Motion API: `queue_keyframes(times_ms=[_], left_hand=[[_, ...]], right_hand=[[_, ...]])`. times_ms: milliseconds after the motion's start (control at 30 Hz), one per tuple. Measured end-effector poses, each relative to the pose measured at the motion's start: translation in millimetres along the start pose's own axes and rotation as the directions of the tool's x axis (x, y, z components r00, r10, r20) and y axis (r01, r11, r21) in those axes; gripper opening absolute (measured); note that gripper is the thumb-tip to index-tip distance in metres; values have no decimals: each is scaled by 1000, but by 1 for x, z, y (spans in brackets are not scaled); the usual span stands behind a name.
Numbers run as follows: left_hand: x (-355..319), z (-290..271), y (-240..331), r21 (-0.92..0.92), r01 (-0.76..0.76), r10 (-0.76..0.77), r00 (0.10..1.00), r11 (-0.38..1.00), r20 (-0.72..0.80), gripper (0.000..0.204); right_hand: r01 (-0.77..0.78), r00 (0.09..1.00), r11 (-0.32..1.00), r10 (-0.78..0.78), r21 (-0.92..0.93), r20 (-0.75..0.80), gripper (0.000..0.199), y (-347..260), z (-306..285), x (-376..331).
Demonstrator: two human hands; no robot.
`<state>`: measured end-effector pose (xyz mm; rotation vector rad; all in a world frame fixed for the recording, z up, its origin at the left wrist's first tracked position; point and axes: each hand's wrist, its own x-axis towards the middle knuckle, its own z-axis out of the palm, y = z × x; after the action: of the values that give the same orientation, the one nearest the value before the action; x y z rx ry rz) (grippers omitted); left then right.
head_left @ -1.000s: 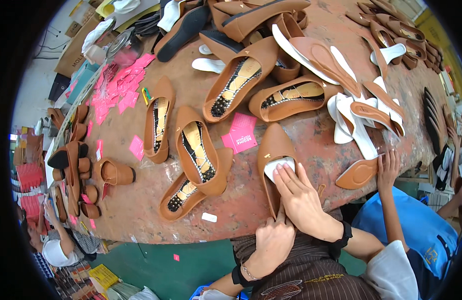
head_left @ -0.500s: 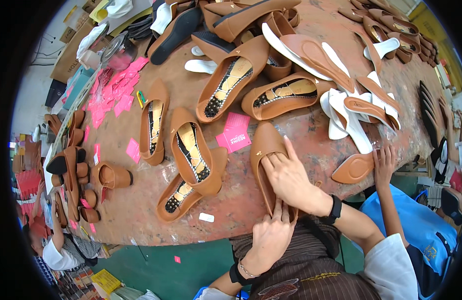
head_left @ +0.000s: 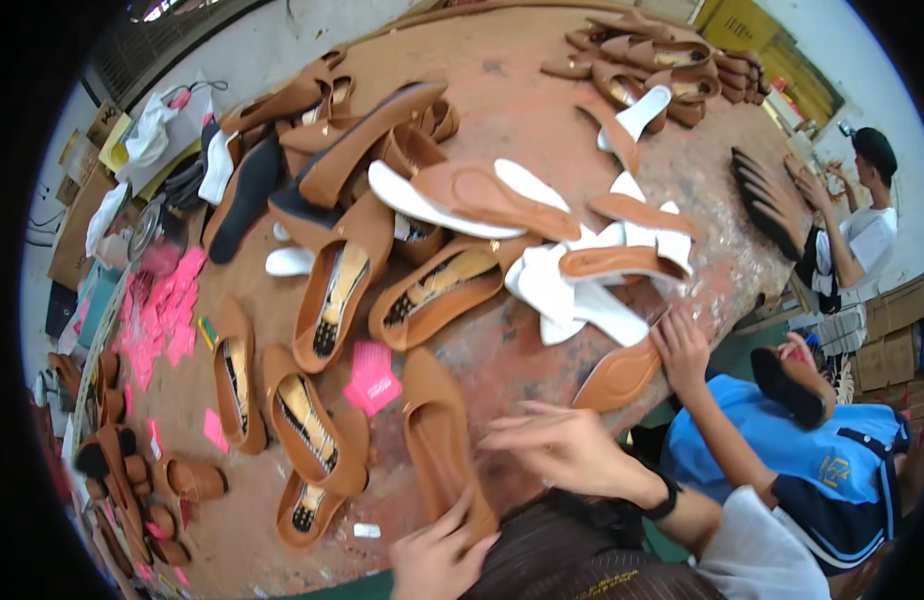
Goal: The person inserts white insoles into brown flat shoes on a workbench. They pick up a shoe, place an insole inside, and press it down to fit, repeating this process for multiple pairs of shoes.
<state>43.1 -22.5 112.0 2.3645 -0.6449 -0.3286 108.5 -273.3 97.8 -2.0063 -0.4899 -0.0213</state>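
A brown ballet flat [head_left: 429,432] lies on the table in front of me, its toe pointing away. Its inside looks plain brown, unlike the patterned linings of the shoes around it. My left hand [head_left: 442,552] holds this shoe at the heel, fingers over the back rim. Just right of the shoe, my right hand [head_left: 572,445] hovers off it, slightly blurred, fingers stretched out with nothing in them. To its right is a brown insole [head_left: 619,378], with a co-worker's hand [head_left: 680,350] at its edge. White insole pieces [head_left: 552,295] lie in a loose heap beyond.
Finished-looking flats [head_left: 300,420] stand to the left, near pink cards [head_left: 372,378] and a pink pile [head_left: 162,315]. More shoes [head_left: 372,140] are heaped at far left and far right. A person in blue [head_left: 782,450] sits close on my right; another person [head_left: 872,200] stands beyond.
My right hand has come out of the shoe and moved to its right, its fingers now outstretched. My left hand stays at the heel. The view has shifted up and right.
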Motion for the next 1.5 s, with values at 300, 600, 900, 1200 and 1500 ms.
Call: queue_keyframes(times_ms=[300,600,900,1200,1500], left_hand=[[-150,-194,-36,27,457,-264,561,889,-785,31],[32,-115,32,-128,168,-210,817,978,-537,27],[183,110,60,224,-304,308,951,926,18,69],[164,73,32,296,-111,163,974,949,-158,81],[51,-26,-54,188,659,-280,537,729,-796,31]], right_hand=[[-723,680,306,471,-619,-562,45,55,-68,-69],[-751,647,455,362,-479,-671,27,59,-75,-71],[-509,605,859,315,-51,-731,58,36,-71,-82],[15,477,920,339,393,-811,113,9,-117,-76],[-5,859,503,445,864,-254,78,0,-76,-29]])
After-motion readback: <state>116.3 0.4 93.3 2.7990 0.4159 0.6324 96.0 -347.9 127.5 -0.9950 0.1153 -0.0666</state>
